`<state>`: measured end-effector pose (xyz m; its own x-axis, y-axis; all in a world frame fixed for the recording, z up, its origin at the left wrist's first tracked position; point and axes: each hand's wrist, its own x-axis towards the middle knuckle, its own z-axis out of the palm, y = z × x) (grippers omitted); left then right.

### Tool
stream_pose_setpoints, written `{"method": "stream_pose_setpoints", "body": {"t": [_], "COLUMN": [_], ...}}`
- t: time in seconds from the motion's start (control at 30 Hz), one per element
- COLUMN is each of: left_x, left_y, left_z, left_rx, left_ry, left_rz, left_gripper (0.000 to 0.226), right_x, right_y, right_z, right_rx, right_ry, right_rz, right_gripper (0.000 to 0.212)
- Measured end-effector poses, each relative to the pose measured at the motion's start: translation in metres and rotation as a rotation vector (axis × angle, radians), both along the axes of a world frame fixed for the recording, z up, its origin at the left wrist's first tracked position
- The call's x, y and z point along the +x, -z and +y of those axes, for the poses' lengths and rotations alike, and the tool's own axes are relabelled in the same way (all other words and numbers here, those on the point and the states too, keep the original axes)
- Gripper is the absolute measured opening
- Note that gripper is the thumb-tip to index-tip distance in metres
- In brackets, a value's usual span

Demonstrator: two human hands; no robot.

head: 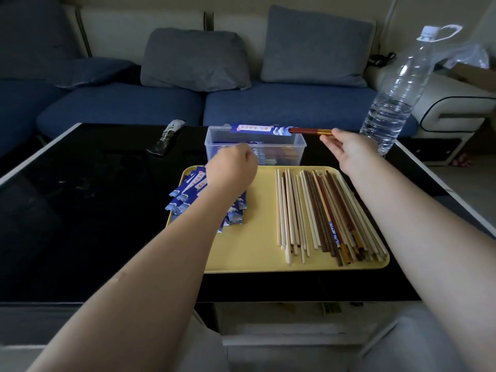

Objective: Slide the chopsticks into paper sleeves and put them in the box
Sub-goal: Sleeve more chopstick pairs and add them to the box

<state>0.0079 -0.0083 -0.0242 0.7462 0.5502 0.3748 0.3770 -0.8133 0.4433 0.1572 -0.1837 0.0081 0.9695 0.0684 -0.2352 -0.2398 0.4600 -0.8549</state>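
While the bare chopsticks (330,216) lie nearest on the tray (257,253), my left hand (230,167) hangs loosely curled and empty above the sleeves (185,194). My right hand (349,151), fingers relaxed, touches the butt of the sleeved pair (268,129), which lies crosswise over the box (255,146), so right is nearer.

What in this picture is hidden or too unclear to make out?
Head view, the only one:
- Left hand: its fingertips are turned away, so any hold on the blue paper sleeves is hidden.
- Clear plastic box: the contents blur through its wall and cannot be counted.
- Sleeved chopsticks over the box: the print is too small to read.
- Right hand: whether its fingertips touch the chopstick ends is unclear.
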Motion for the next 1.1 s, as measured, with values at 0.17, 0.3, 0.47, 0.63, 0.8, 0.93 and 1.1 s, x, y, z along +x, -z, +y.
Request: {"method": "stream_pose_setpoints", "body": {"t": [0.17, 0.3, 0.47, 0.63, 0.8, 0.93, 1.1], "left_x": [0.012, 0.02, 0.023, 0.021, 0.012, -0.003, -0.016], "left_y": [0.005, 0.006, 0.007, 0.003, 0.011, 0.02, 0.036], "left_z": [0.0, 0.0, -0.001, 0.004, 0.018, 0.03, 0.041], "left_rx": [0.014, 0.006, 0.012, 0.004, 0.054, 0.04, -0.109], "left_ry": [0.075, 0.094, 0.071, -0.005, -0.061, -0.231, -0.31], "left_rz": [0.202, 0.23, 0.276, 0.384, 0.465, 0.596, 0.721], "left_gripper": [0.026, 0.029, 0.03, 0.028, 0.04, 0.08, 0.119], "right_x": [0.02, 0.022, 0.022, 0.025, 0.013, -0.017, -0.043], "right_y": [-0.004, 0.005, 0.008, 0.0, 0.0, 0.017, 0.046], "right_z": [0.026, 0.055, 0.068, 0.052, 0.031, 0.014, 0.013], "right_rx": [-0.145, -0.287, -0.319, -0.37, -0.439, -0.549, -0.75], "right_ry": [-0.036, -0.122, -0.228, -0.185, -0.249, -0.348, -0.478], "right_rz": [-0.006, 0.016, -0.002, -0.03, -0.075, -0.098, -0.084], "right_gripper": [0.014, 0.012, 0.024, 0.029, 0.026, 0.022, 0.019]}}
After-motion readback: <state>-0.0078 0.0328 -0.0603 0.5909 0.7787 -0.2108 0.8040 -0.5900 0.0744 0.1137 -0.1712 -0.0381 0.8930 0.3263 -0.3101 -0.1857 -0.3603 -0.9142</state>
